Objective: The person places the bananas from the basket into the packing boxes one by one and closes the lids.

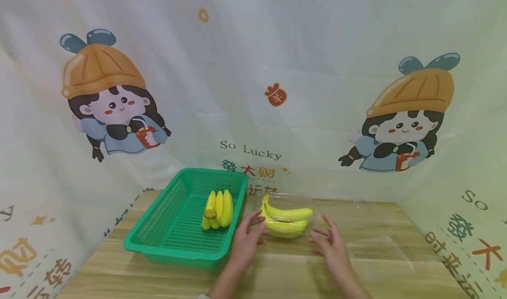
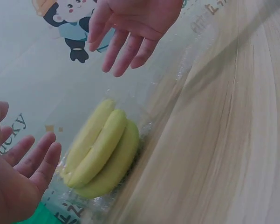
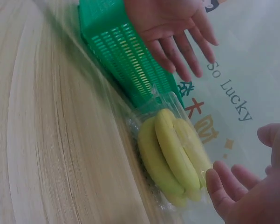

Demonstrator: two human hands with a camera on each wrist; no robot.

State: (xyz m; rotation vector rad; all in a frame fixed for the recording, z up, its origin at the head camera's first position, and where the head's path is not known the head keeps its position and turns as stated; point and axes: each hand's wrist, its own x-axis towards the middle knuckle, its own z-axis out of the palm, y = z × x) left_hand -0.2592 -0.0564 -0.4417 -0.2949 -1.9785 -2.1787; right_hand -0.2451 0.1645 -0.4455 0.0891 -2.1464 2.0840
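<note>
A bunch of yellow bananas [image 1: 288, 224] lies in a clear plastic box [image 1: 293, 197] toward the back of the wooden table. To its left, my left hand [image 1: 247, 236] is held with loosely spread fingers and nothing in its grasp. My right hand [image 1: 329, 242] mirrors it at the box's right end, its fingers also relaxed and holding nothing. In the left wrist view both palms face inward, with the bananas [image 2: 102, 154] between and below them. The right wrist view shows the clear box [image 3: 174, 100] around the bananas, its far end close to the green basket [image 3: 123, 51].
The green plastic basket [image 1: 178, 254] stands left of my hands, with another bunch of bananas [image 1: 219, 211] at its right side. Faint clear plastic packaging [image 1: 380, 250] lies on the table at right. A printed cloth [image 1: 317, 127] hangs behind and along both sides.
</note>
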